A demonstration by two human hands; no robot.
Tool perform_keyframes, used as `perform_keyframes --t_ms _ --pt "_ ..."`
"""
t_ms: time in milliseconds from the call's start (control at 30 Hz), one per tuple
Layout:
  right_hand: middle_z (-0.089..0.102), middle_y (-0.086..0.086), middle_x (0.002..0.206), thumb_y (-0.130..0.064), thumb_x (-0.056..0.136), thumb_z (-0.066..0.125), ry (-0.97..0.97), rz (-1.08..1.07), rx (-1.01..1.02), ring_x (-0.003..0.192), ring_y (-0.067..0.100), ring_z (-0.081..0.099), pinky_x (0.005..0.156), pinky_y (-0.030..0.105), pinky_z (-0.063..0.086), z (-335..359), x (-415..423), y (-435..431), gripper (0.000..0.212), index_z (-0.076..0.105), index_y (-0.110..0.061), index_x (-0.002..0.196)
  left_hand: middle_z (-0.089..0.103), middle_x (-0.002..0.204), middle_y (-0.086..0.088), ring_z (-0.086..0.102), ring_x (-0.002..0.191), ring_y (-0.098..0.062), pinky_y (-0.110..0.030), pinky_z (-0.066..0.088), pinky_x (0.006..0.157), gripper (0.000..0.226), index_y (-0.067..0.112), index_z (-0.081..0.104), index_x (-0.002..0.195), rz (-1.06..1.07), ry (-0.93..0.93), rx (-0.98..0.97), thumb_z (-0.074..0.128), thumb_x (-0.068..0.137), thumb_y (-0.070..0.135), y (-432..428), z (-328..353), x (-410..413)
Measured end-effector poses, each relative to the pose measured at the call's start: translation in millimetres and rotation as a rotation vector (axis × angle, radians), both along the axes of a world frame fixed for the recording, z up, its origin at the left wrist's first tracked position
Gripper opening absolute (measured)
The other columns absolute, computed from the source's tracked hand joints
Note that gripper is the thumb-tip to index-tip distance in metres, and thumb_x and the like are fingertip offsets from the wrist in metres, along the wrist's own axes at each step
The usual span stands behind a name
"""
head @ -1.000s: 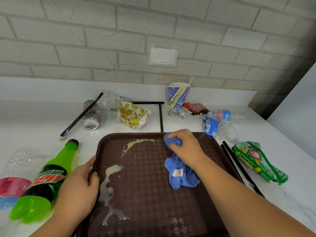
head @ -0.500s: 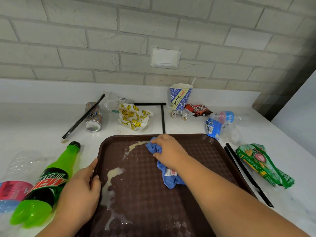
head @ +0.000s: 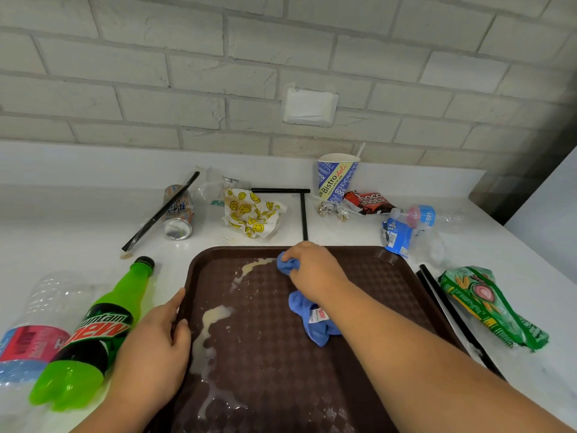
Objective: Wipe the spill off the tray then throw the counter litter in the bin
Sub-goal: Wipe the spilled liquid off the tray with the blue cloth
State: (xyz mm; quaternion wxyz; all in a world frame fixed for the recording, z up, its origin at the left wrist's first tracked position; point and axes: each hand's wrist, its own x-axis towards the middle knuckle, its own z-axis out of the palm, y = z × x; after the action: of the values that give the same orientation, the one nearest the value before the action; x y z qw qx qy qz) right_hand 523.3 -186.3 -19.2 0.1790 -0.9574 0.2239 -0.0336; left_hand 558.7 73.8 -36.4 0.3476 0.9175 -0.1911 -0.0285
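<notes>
A dark brown tray point(head: 374, 276) lies on the white counter in front of me. A pale milky spill point(head: 212, 320) runs down its left side, with another streak near the far rim. My right hand point(head: 312, 270) grips a blue cloth point(head: 312, 320) bunched on the tray near the far rim, just right of the upper streak. My left hand point(head: 153, 348) holds the tray's left rim, thumb along the edge and fingers curled over it.
Litter lies around the tray: a green Mountain Dew bottle point(head: 93, 335) and a clear bottle point(head: 34, 326) at left, a can point(head: 178, 214), smiley wrapper point(head: 253, 217), paper cup point(head: 335, 178), chocolate wrapper point(head: 370, 201) and small bottle point(head: 421, 215) behind, a green packet point(head: 490, 307) and black sticks at right.
My right hand slid the blue cloth leftward along the tray's far edge toward the upper streak of spill. My left hand stayed on the left rim.
</notes>
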Motion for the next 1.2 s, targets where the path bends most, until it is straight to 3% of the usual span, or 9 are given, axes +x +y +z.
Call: perform_keyframes --t_ms 100,300,400,500,700,900,967,1067,1200 --pt "0.048 0.002 0.126 -0.002 0.084 0.058 0.008 -0.088 -0.073 0.116 0.024 0.047 0.09 0.031 0.046 -1 -3 -1 0.043 0.06 -0.021 0.122 0.056 0.132 -0.006 0.052 0.118 -0.026 -0.036 0.042 0.09 0.051 0.028 0.04 0.14 -0.008 -0.003 -0.006 0.049 0.091 0.016 1 0 0" --pt "0.055 0.004 0.128 0.001 0.085 0.054 0.085 0.199 0.026 0.113 0.026 0.055 0.098 0.037 0.046 4 10 15 0.044 0.061 -0.02 0.122 0.054 0.133 -0.006 0.052 0.119 -0.025 -0.035 0.042 0.091 0.052 0.028 0.039 0.141 -0.022 -0.006 0.009 0.049 0.09 0.017 1 0 1" --pt "0.056 0.002 0.122 -0.003 0.086 0.055 0.047 0.103 -0.039 0.111 0.025 0.053 0.093 0.038 0.048 7 7 6 0.036 0.065 -0.02 0.116 0.055 0.132 -0.005 0.052 0.118 -0.024 -0.034 0.043 0.09 0.052 0.028 0.039 0.14 -0.024 -0.01 0.006 0.049 0.09 0.017 1 0 2" --pt "0.052 0.001 0.124 -0.004 0.088 0.054 0.009 0.087 -0.146 0.114 0.025 0.046 0.092 0.036 0.046 -1 4 9 0.038 0.061 -0.02 0.121 0.056 0.131 -0.005 0.052 0.118 -0.024 -0.033 0.043 0.088 0.053 0.029 0.039 0.141 -0.03 -0.015 0.005 0.049 0.09 0.017 0 -1 2" --pt "0.052 0.002 0.133 0.001 0.086 0.053 0.046 0.304 0.009 0.121 0.022 0.047 0.104 0.035 0.038 2 14 19 0.046 0.058 -0.018 0.128 0.055 0.132 -0.005 0.051 0.119 -0.025 -0.035 0.042 0.091 0.052 0.029 0.04 0.14 -0.022 -0.018 0.0 0.05 0.09 0.017 1 -1 1" --pt "0.053 0.0 0.129 0.0 0.082 0.059 0.023 0.185 -0.085 0.118 0.024 0.045 0.097 0.033 0.043 -4 17 17 0.048 0.058 -0.021 0.125 0.056 0.131 -0.005 0.051 0.119 -0.025 -0.036 0.042 0.091 0.052 0.029 0.041 0.139 -0.021 -0.011 0.0 0.05 0.09 0.017 0 -2 2" --pt "0.051 -0.001 0.134 0.002 0.08 0.06 0.044 0.262 -0.034 0.121 0.023 0.045 0.101 0.032 0.04 -3 19 27 0.053 0.056 -0.02 0.129 0.055 0.132 -0.005 0.051 0.12 -0.025 -0.036 0.042 0.092 0.052 0.028 0.041 0.139 -0.013 -0.008 0.006 0.05 0.09 0.017 1 -3 2" --pt "0.055 0.005 0.132 0.0 0.087 0.053 0.093 0.363 0.08 0.118 0.026 0.052 0.103 0.036 0.041 12 23 31 0.044 0.059 -0.016 0.127 0.055 0.132 -0.005 0.051 0.119 -0.025 -0.036 0.042 0.092 0.052 0.028 0.041 0.139 -0.016 -0.006 0.006 0.051 0.09 0.016 1 -2 2" --pt "0.057 0.01 0.126 0.001 0.085 0.057 0.242 0.238 -0.039 0.113 0.03 0.057 0.097 0.038 0.048 18 33 25 0.041 0.061 -0.014 0.122 0.056 0.132 -0.004 0.051 0.119 -0.024 -0.035 0.042 0.091 0.053 0.03 0.041 0.139 -0.018 -0.013 -0.003 0.051 0.089 0.017 1 -2 2"
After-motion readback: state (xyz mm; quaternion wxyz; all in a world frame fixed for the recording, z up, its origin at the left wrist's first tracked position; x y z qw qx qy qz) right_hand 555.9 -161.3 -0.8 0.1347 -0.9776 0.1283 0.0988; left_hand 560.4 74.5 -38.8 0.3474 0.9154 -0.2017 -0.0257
